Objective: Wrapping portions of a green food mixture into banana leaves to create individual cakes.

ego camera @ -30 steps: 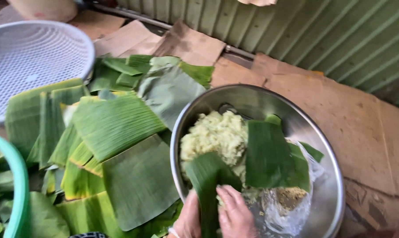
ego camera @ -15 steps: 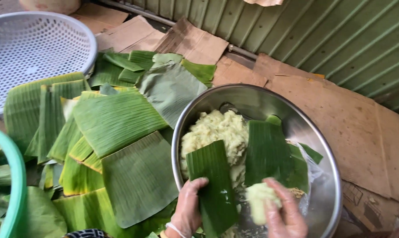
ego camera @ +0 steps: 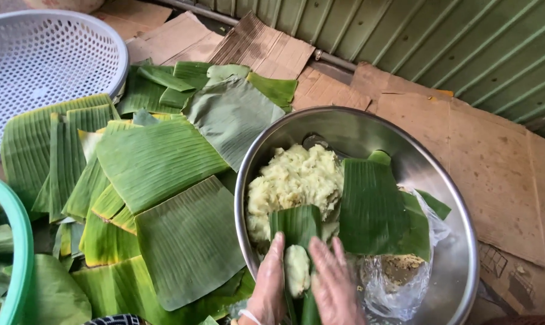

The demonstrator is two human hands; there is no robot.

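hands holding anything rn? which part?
Both hands, left hand and right hand, cup a banana leaf strip by its long side edges, folding it around a pale dough lump over the steel bowl.

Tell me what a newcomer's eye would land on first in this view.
Probably the round shiny steel bowl at right, with a pale yellow-green mound of mash inside. At its near edge the left hand and right hand fold a narrow green leaf strip around a small pale lump. To the left, a spread of cut green banana leaves covers the cardboard, with a white perforated plastic basket behind it.
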